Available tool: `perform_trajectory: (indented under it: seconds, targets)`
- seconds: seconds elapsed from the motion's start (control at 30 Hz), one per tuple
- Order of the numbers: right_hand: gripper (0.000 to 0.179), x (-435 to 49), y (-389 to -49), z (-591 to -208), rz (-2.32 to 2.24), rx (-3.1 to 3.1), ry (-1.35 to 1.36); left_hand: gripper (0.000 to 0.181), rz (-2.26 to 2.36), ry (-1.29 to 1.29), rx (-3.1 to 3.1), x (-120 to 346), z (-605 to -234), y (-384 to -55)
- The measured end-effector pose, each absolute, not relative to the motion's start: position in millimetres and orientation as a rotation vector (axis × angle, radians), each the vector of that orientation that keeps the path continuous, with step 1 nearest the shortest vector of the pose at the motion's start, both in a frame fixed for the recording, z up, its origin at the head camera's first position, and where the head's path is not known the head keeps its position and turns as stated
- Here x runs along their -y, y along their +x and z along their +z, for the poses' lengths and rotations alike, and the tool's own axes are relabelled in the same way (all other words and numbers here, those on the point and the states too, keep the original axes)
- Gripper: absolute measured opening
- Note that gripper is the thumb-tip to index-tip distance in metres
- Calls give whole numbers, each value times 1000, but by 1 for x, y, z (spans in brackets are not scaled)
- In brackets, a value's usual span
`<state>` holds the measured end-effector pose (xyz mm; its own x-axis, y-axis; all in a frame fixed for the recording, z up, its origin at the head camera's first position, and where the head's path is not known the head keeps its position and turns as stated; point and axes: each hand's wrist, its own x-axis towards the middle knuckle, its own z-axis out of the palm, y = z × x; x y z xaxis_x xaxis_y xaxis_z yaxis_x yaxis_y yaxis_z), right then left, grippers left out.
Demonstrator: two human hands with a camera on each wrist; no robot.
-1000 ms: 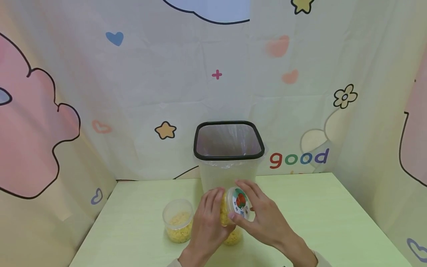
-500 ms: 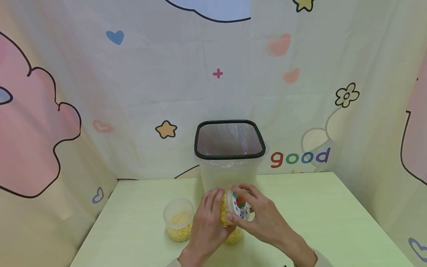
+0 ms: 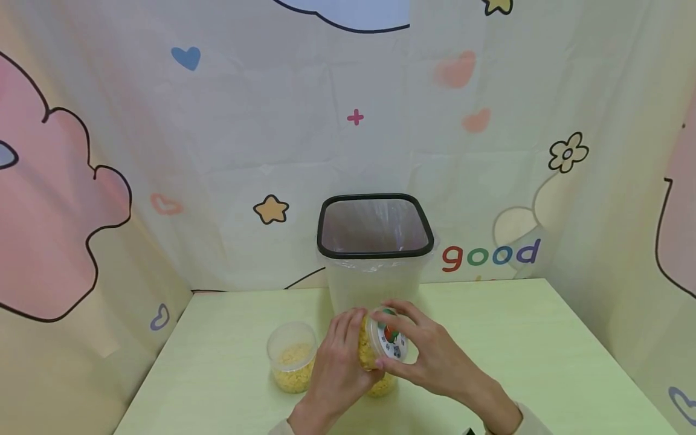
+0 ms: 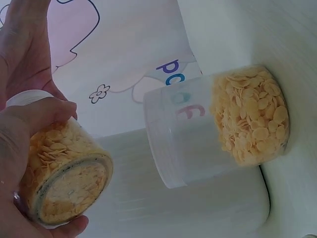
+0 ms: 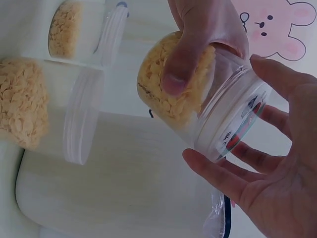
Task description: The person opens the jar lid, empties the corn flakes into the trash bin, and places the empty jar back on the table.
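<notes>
My left hand [image 3: 339,362] grips a clear plastic jar [image 4: 72,173] of yellow flakes, tilted on its side above the table. Its round lid [image 3: 393,341], with a red and green label, faces right. My right hand [image 3: 437,356] holds the lid's rim between thumb and fingers; the lid is on the jar. Behind the hands stands a second jar of flakes [image 3: 383,385], mostly hidden in the head view; the left wrist view shows this jar [image 4: 250,116] upright and lidless. Left of my hands is another lidless jar [image 3: 293,377], partly filled with flakes.
A pale bin [image 3: 372,281] with a black rim and a clear liner stands at the back of the light green table [image 3: 500,338]. A printed curtain [image 3: 244,133] hangs behind and at both sides. A small dark object [image 3: 469,431] shows at the bottom edge.
My right fingers have shifted around the lid's rim, and the labelled lid has turned a little. My left hand keeps its grip on the jar. The head view has tilted down slightly.
</notes>
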<state>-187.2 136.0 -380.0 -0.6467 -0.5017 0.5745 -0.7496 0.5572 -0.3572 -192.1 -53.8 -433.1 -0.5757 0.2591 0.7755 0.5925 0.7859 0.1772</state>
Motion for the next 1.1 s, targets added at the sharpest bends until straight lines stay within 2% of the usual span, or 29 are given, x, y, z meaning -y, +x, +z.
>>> perform_trajectory:
  seconds: [0.4,0.57,0.67,1.1]
  targets:
    - [70,-145,-192,-379,738,2316,1283,100,-615,-647,2213,55,-432,-190]
    - [81,-145,-190,-378,708,2328,1310,101,-626,-648,2201,55,-432,-190]
    - [84,-145,-188,-376,716,2341,1269,102,-637,-648,2197,54,-433,-190]
    - [69,-138,-178,-366,760,2454,823,102,-635,-638,2198,52,-433,-190]
